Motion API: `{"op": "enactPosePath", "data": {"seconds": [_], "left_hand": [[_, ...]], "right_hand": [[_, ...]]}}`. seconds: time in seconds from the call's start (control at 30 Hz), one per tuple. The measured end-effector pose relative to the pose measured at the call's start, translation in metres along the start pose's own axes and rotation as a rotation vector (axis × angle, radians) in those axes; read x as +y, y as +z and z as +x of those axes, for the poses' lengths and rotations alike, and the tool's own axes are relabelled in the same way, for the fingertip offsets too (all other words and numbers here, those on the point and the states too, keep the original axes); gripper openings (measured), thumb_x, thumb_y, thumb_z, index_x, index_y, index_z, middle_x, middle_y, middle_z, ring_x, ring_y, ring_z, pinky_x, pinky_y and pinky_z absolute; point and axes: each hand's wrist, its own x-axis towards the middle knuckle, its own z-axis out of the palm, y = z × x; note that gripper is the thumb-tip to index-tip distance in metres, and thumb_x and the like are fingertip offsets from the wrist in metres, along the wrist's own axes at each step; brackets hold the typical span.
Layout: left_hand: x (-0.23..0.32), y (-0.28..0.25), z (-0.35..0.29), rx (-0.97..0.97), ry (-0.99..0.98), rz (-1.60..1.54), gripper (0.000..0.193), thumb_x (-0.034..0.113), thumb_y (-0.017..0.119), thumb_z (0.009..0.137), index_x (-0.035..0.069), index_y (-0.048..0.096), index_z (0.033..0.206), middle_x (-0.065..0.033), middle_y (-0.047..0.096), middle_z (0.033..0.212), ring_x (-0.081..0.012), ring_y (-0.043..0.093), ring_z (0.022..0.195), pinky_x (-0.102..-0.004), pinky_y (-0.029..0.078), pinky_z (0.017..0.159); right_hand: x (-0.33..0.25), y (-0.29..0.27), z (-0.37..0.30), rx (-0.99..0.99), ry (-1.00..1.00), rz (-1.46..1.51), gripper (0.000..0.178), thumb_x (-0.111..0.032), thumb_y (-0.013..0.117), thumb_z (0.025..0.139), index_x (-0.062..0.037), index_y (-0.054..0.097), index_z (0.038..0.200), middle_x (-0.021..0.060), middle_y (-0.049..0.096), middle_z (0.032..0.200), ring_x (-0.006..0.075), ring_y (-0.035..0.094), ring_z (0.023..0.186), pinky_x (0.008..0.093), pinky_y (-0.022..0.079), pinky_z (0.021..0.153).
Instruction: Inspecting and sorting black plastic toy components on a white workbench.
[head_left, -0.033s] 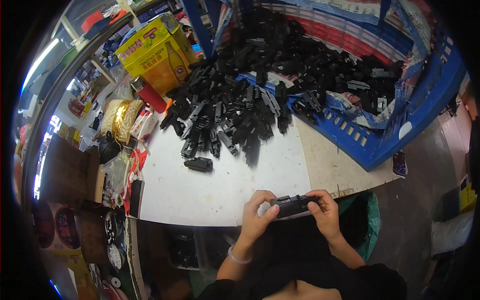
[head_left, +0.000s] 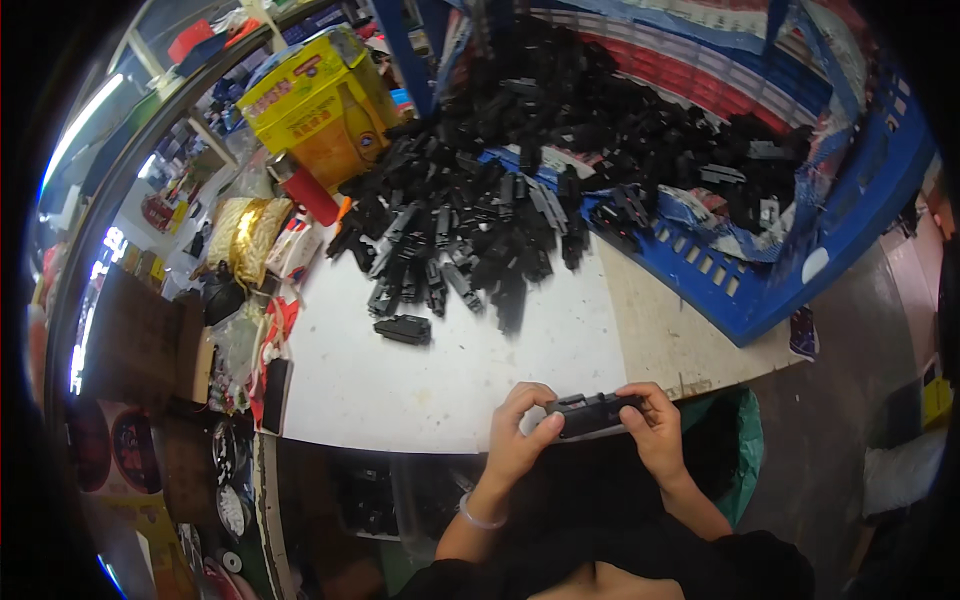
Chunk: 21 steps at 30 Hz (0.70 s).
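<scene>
We are holding a small black plastic part (head_left: 592,413) between both hands, just off the near edge of the white surface (head_left: 450,380), close to the body, likely so both thumbs can work on it. The left hand (head_left: 520,440) is gripping the part's left end, fingers curled shut around it with the thumb lying across the front. The right hand (head_left: 655,430) is clamping the right end, fingers wrapped over the top. The part is lying level, lengthwise between the hands.

Beyond the part, a single black piece (head_left: 403,329) is lying alone on the surface, apart from the heap. Farther back, the big heap of black parts (head_left: 480,220) is spilling out of the blue crate (head_left: 800,270), probably tipped so pieces are within reach. Behind the heap on the left, a yellow box (head_left: 310,100) is sitting with a red cylinder (head_left: 305,190) beside it. Left of the part, clutter is crowding the surface's edge; we cannot tell its items clearly.
</scene>
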Motion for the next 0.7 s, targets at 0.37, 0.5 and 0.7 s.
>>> {"op": "enactPosePath", "data": {"seconds": [0.37,0.5,0.7], "left_hand": [[0.028,-0.162,-0.084,-0.335,-0.437,0.444,0.035,0.034,0.067,0.076,0.001,0.061,0.083,-0.0127,0.06,0.085,-0.0228,0.058,0.079,-0.0345,0.045,0.07],[0.013,-0.167,-0.119,-0.453,-0.732,1.142,0.045,0.046,0.061,0.079,0.002,0.065,0.088,-0.0185,0.064,0.085,-0.0358,0.06,0.08,-0.041,0.047,0.072],[0.026,-0.113,-0.091,-0.351,-0.329,0.499,0.037,0.026,0.065,0.081,-0.001,0.06,0.107,-0.0166,0.062,0.103,-0.0306,0.058,0.097,-0.0348,0.045,0.085]], "right_hand": [[0.0,-0.003,0.046,-0.256,-0.321,-0.92,0.019,-0.016,0.065,0.079,-0.0056,0.063,0.095,0.0098,0.063,0.09,0.024,0.058,0.087,0.0311,0.044,0.078],[0.032,0.045,0.1,-0.247,-0.7,-1.2,0.024,-0.022,0.067,0.076,-0.0083,0.061,0.095,0.0074,0.057,0.079,0.0225,0.053,0.079,0.0345,0.041,0.072],[0.075,0.078,0.163,-0.139,-0.91,-1.566,0.026,-0.023,0.069,0.072,-0.0105,0.06,0.093,0.0061,0.049,0.068,0.0198,0.049,0.068,0.0328,0.038,0.065]]}}
